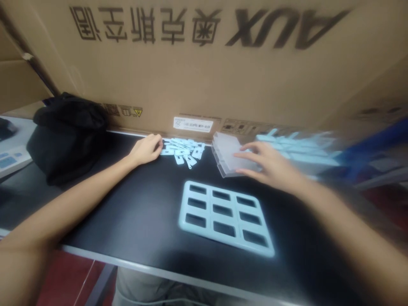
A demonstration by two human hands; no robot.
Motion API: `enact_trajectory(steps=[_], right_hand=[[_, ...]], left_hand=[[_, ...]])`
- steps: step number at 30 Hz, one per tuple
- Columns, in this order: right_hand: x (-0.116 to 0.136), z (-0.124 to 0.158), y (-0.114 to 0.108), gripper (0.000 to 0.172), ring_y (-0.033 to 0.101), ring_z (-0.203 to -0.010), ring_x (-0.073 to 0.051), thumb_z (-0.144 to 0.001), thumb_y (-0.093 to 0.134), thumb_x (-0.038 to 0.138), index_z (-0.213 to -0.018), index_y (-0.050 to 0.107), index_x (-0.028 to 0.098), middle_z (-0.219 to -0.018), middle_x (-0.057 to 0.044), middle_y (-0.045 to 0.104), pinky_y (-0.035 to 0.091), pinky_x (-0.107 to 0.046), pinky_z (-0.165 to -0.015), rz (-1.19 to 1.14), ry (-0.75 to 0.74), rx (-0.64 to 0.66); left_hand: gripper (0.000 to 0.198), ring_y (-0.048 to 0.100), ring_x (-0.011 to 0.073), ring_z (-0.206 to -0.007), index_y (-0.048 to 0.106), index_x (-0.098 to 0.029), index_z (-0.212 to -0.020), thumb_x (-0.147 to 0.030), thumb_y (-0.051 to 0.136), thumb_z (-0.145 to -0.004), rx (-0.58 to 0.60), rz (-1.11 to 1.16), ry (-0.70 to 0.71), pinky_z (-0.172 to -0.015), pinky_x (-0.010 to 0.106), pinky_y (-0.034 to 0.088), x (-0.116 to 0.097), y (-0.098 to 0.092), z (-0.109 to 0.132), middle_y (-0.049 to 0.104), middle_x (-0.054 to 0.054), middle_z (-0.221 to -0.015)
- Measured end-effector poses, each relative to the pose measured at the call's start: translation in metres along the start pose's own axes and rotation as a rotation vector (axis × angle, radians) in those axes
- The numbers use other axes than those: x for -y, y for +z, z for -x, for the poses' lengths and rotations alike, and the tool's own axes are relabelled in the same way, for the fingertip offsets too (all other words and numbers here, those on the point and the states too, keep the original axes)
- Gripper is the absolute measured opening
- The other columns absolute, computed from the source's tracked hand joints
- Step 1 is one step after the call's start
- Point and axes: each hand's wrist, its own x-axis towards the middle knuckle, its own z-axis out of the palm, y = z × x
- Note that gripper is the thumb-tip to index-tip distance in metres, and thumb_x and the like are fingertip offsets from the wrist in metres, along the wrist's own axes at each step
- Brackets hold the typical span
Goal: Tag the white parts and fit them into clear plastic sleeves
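Left hand (pixel 145 148) curled at pile of pale tags (pixel 184 151), hold unclear; right hand (pixel 270 166) open, fingers flat on clear box (pixel 225 155)

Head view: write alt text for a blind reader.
The left hand touches a pile of small blue pieces; the right hand rests on a clear tray. A nine-slot blue frame lies nearer on the black table.
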Motion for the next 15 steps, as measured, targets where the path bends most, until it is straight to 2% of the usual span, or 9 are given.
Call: enact_trajectory(steps=[4,8,9,12,15], right_hand=[[0.009,0.003,-0.002,0.041,0.06,-0.106,-0.032,-0.098,0.06,0.049,-0.131,0.067,0.024,-0.128,-0.017,0.06,0.052,-0.051,-0.09,0.091,0.028,-0.055],[0.053,0.005,-0.014,0.031,0.063,-0.103,-0.029,-0.101,0.057,0.038,-0.124,0.065,0.021,-0.113,-0.014,0.063,0.054,-0.046,-0.088,-0.022,0.07,-0.152],[0.068,0.006,-0.017,0.027,0.064,-0.101,-0.027,-0.101,0.056,0.036,-0.121,0.065,0.021,-0.111,-0.013,0.063,0.055,-0.043,-0.087,-0.067,0.051,-0.118],[0.112,0.011,-0.023,0.024,0.067,-0.093,-0.024,-0.102,0.053,0.035,-0.116,0.068,0.021,-0.109,-0.011,0.066,0.057,-0.039,-0.08,-0.076,-0.071,0.111],[0.131,0.023,-0.027,0.028,0.068,-0.087,-0.022,-0.104,0.046,0.03,-0.117,0.07,0.023,-0.105,-0.01,0.068,0.059,-0.039,-0.075,-0.067,-0.07,0.25]], left_hand=[[0.008,0.066,0.0238,-0.094,0.056,-0.024,-0.098,-0.027,0.05,-0.094,-0.004,0.0,0.01,-0.081,0.037,0.051,0.001,0.001,0.0,0.069,0.006,-0.104],[0.007,0.065,0.0235,-0.092,0.056,-0.024,-0.097,-0.026,0.05,-0.094,-0.015,-0.012,0.014,-0.078,0.036,0.051,0.001,0.002,0.0,0.068,0.006,-0.103],[0.007,0.066,0.0236,-0.093,0.055,-0.024,-0.097,-0.026,0.05,-0.094,-0.015,-0.014,0.016,-0.079,0.036,0.051,0.001,0.002,0.0,0.068,0.006,-0.103],[0.008,0.066,0.0239,-0.093,0.055,-0.024,-0.098,-0.027,0.049,-0.094,-0.017,-0.02,0.014,-0.079,0.036,0.051,0.001,0.002,0.001,0.068,0.006,-0.104],[0.009,0.065,0.024,-0.092,0.056,-0.024,-0.098,-0.027,0.049,-0.094,-0.024,-0.024,0.012,-0.079,0.036,0.051,0.0,0.001,0.001,0.068,0.006,-0.103]])
